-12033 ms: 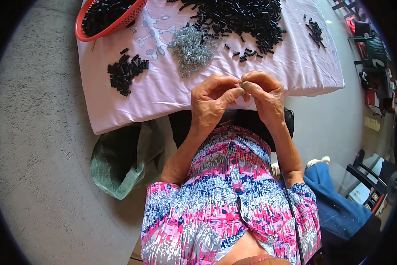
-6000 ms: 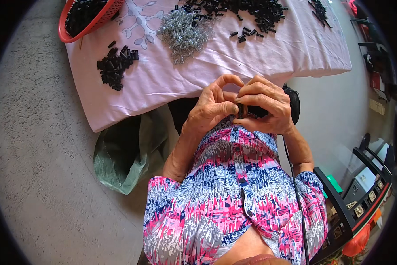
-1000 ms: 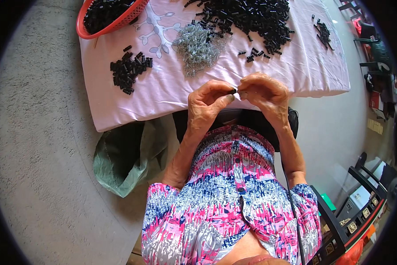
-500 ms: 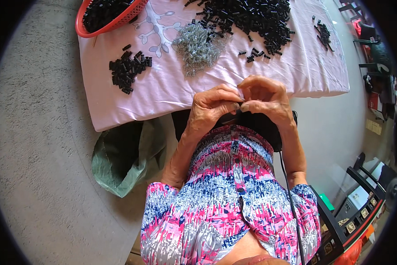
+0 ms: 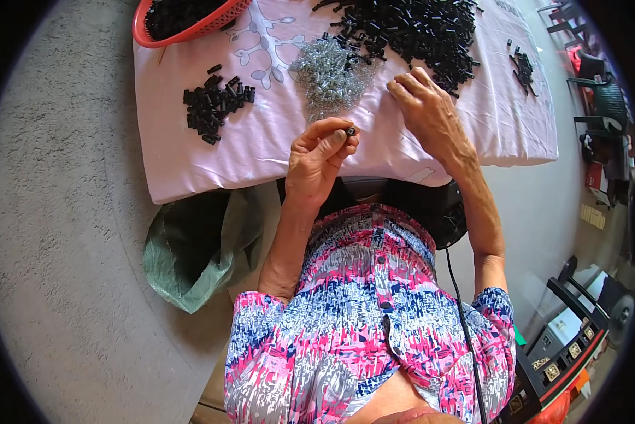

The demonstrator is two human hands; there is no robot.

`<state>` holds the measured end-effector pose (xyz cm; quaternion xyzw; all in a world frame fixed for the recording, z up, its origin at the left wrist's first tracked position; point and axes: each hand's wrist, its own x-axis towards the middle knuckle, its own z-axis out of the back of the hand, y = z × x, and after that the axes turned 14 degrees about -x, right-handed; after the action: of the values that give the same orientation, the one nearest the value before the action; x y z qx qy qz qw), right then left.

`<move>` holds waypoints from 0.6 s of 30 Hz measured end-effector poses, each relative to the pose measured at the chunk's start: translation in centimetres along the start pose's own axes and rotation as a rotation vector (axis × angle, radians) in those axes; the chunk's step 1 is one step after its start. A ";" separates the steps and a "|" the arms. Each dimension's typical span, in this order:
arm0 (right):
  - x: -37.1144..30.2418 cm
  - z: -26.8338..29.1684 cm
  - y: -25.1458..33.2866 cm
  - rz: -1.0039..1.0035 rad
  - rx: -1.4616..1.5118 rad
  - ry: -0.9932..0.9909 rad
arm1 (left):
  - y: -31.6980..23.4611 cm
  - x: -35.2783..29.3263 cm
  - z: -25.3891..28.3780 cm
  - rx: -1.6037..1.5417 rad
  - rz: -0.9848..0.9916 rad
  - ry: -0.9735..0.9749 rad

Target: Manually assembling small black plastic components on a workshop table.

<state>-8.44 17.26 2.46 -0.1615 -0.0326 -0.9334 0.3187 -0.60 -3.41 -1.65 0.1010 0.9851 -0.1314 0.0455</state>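
My left hand (image 5: 316, 161) is raised at the table's near edge, thumb and fingers closed on a small black cylindrical piece (image 5: 350, 131) with a round hole facing up. My right hand (image 5: 434, 120) is over the cloth, beside the near edge of a big heap of black cylindrical pieces (image 5: 420, 32). Its fingers are bent and drawn together, tips pointing down; whatever they pinch is hidden. Between the hands and farther off lies a tangled silvery pile (image 5: 330, 76) of tiny parts resembling springs. A smaller group of black pieces (image 5: 215, 107) sits to the left.
A red plastic basket (image 5: 190, 32) of black pieces stands at the far left of the pink-clothed table (image 5: 190, 166). A few thin black parts (image 5: 523, 71) lie at the right. Below the left edge is an open green sack (image 5: 190, 283). A black cable (image 5: 459, 297) runs down my front.
My hands were together near my lap and have separated. The left lifted forward with the black piece showing; the right reached forward to the black heap. The view has shifted slightly.
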 end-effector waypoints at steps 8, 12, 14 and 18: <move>-0.1 0.9 1.0 -0.071 0.045 -0.095 | 0.1 0.2 -0.2 0.073 -0.010 0.009; -1.9 2.5 2.2 -0.265 0.689 -0.149 | 0.3 0.1 -0.4 0.143 -0.025 0.007; -3.7 3.5 3.6 -0.528 1.263 -0.039 | 0.6 -0.1 -0.7 0.212 -0.020 0.014; -5.9 4.3 5.1 -0.691 1.487 -0.035 | 1.0 -1.0 -2.1 0.408 0.006 0.020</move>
<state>0.24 17.35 4.38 0.0966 -0.6956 -0.7110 0.0363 0.42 -2.09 0.19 0.1122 0.9382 -0.3269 0.0146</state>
